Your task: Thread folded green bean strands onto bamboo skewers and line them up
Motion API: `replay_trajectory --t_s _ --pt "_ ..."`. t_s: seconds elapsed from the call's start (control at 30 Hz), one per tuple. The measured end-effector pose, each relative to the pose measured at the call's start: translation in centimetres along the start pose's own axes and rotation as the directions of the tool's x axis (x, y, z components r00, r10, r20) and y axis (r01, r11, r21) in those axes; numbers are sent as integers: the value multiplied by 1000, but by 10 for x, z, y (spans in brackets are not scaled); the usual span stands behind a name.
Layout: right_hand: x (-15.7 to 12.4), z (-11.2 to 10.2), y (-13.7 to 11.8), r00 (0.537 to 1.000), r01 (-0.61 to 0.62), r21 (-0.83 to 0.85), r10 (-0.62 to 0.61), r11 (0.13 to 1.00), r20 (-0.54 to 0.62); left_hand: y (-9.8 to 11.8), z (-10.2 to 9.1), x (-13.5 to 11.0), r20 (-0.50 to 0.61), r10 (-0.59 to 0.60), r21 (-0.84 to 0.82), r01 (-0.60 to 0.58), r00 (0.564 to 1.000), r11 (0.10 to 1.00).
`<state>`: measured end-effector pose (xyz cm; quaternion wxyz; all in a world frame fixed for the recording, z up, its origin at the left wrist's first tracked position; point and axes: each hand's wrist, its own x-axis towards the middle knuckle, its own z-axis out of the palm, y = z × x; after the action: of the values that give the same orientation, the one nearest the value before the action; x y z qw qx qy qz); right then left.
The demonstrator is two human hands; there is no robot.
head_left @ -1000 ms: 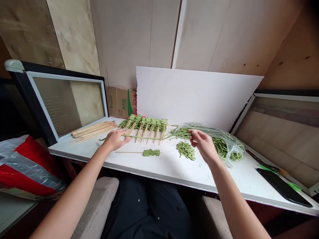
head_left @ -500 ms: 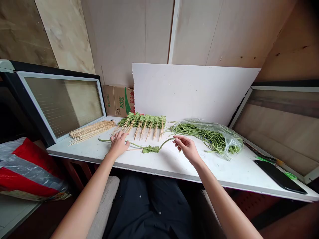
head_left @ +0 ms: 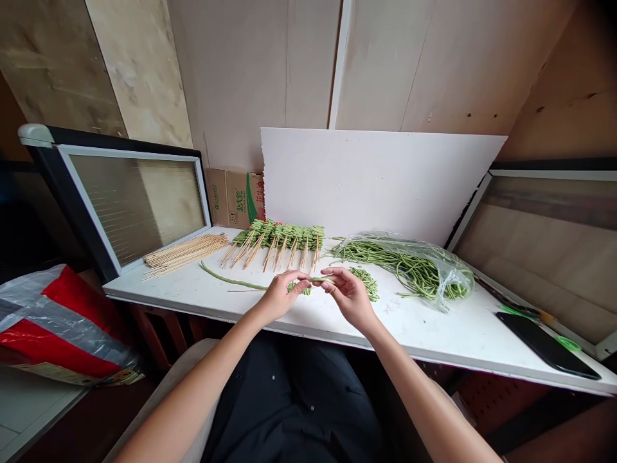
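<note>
My left hand (head_left: pixel 284 296) and my right hand (head_left: pixel 348 294) are close together above the white table, both pinching a green long bean (head_left: pixel 315 280) between them. Below my left fingers, a pleated row of bean (head_left: pixel 305 290) shows in part. A long tail of bean (head_left: pixel 234 280) runs out to the left on the table, beside a thin wooden skewer (head_left: pixel 245 290). My hand hides how these join. Just behind my right hand lies a small mass of packed green bean (head_left: pixel 367 283).
Skewered beans (head_left: pixel 294 235) are stacked at the back, with bare skewers (head_left: pixel 186 252) left of them. A clear plastic bag (head_left: pixel 446 276) of loose long beans (head_left: pixel 409 260) lies right. A black phone (head_left: pixel 547 342) is near the right edge; a carton (head_left: pixel 236 196) stands behind.
My left hand has moved right, off the bean's left part, to meet my right hand. The right hand has shifted slightly left, uncovering the packed green bean behind it. The view has shifted slightly.
</note>
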<state>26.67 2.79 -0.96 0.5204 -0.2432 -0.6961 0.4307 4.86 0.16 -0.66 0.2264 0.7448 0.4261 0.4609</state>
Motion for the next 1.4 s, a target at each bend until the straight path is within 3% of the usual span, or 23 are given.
replay_trajectory --t_s 0.23,0.43,0.53,0.67,0.83,0.97,1.1,1.2,1.23,1.3,1.33,1.37,1.4 --pt "0 -6 4 999 3 -137 -9 991 -47 -7 -10 -1 -52 14 46 -12 999 999" --pt "-3 0 3 986 24 -211 -58 977 -158 -21 -10 -4 44 -5 123 0 999 992" --pt "-3 2 4 974 24 -175 -62 984 -217 -33 -10 -3 48 -29 184 20 998 983" --pt "0 0 3 972 14 -74 -31 997 -233 -41 -11 -2 75 -96 137 85 993 987" --pt "3 -7 -5 961 19 50 -4 999 -276 -57 -13 -2 58 7 269 -22 998 963" --pt "4 -9 -18 952 24 72 -1 997 -306 -73 -20 0 35 57 455 -67 998 888" --pt "3 -13 -33 942 44 79 -15 996 -335 -79 -49 0 -31 -50 690 57 998 722" --pt "3 -19 -42 915 70 66 -38 995 -402 -78 -90 -3 -201 -172 763 264 964 590" --pt "3 -21 -43 904 75 63 -41 995 -426 -77 -106 -5 -290 -232 747 371 928 552" --pt "3 -25 -44 889 77 61 -41 995 -456 -76 -135 -10 -439 -391 649 587 809 484" --pt "3 -26 -43 889 76 61 -40 995 -456 -75 -149 -12 -485 -427 579 646 763 498" --pt "3 -26 -42 896 74 63 -39 995 -442 -75 -160 -13 -501 -443 485 665 744 568" --pt "2 -25 -42 911 70 65 -37 995 -412 -74 -170 -13 -500 -397 381 607 769 697"
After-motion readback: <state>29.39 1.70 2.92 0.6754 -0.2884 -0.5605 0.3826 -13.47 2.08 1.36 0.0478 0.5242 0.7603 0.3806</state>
